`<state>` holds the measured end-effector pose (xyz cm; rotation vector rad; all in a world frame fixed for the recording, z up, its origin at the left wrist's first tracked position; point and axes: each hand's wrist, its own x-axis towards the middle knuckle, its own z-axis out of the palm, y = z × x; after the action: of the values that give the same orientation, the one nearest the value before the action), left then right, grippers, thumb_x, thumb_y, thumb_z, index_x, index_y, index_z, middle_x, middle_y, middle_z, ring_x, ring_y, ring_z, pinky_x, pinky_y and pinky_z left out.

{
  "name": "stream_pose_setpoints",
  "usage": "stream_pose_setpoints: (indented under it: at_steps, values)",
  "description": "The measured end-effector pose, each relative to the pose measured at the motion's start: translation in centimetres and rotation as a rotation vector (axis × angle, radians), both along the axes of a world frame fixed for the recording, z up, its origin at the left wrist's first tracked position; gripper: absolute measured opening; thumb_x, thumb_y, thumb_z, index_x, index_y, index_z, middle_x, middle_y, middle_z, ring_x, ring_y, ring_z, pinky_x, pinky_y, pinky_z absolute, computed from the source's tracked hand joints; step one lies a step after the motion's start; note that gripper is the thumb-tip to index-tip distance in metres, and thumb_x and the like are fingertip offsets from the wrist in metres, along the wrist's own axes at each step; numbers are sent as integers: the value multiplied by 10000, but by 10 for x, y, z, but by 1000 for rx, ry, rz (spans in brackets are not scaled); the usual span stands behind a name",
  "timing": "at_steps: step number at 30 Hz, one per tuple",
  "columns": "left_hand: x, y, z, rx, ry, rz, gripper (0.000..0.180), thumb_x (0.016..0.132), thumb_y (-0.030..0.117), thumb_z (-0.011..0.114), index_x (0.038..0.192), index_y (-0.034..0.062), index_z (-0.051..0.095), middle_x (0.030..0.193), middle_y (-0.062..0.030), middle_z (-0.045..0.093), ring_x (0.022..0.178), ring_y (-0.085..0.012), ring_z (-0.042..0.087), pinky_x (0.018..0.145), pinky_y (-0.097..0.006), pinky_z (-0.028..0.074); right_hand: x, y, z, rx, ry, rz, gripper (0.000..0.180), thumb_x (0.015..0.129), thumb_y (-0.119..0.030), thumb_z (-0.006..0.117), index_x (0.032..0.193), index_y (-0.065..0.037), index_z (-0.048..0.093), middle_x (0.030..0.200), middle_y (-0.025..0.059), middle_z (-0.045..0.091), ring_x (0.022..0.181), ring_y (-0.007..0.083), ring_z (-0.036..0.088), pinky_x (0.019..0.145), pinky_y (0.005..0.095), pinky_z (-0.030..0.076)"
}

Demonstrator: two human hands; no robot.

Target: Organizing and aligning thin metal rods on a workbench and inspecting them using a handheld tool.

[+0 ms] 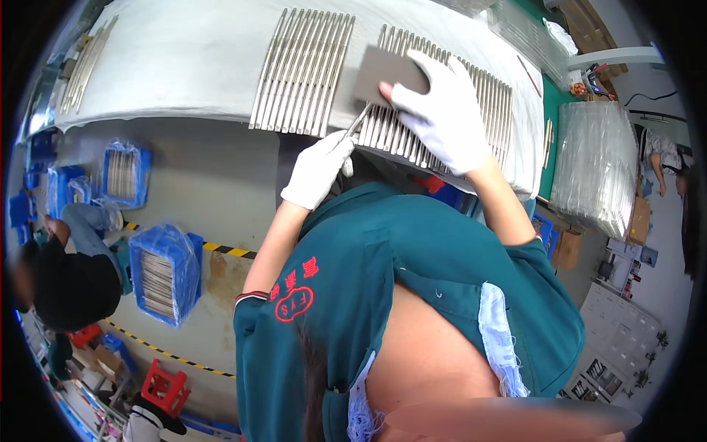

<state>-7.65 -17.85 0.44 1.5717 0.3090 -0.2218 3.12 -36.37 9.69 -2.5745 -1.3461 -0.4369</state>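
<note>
My left hand (pixel 320 171), in a white glove, is closed on the near end of a slim metal rod (pixel 359 120). The rod slants up and away, and its far part passes out of sight beneath a flat brown rectangular pad (pixel 383 72), perhaps an abrasive sheet. My right hand (pixel 447 110) wears a white glove with a bare thumb tip showing and grips the pad by its right side. Under that hand lies a row of metal rods (pixel 495 110), side by side and partly covered. Left of the pad is a second row of rods (pixel 302 70).
A white-covered table (pixel 184 59) spans the top, with several thin rods (pixel 90 62) at its far left. Blue crates (pixel 166 274) of rods stand on the floor, near a seated person (pixel 74 272). Plastic-wrapped stacks (pixel 595 166) stand at right; a red stool (pixel 165 387) is lower left.
</note>
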Motion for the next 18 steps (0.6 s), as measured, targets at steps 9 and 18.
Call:
stream_pose_setpoints:
  at_steps: [9, 18]
  values:
    - [2, 3, 4, -58, 96, -28, 294, 925, 256, 541, 1061, 12, 632, 659, -65, 603, 624, -113, 555, 617, -252, 433, -14, -48, -2, -124, 33, -105, 439, 665, -193, 738, 1092, -256, 660, 1249, 179, 515, 1036, 333, 532, 914, 439, 382]
    - [1, -2, 12, 162, 37, -36, 293, 919, 264, 534, 1090, 45, 627, 672, -67, 619, 643, -128, 598, 648, -254, 460, -9, 15, -12, 13, -1, -10, 486, 670, -199, 741, 1139, -267, 636, 1252, 176, 508, 1096, 317, 518, 964, 493, 344]
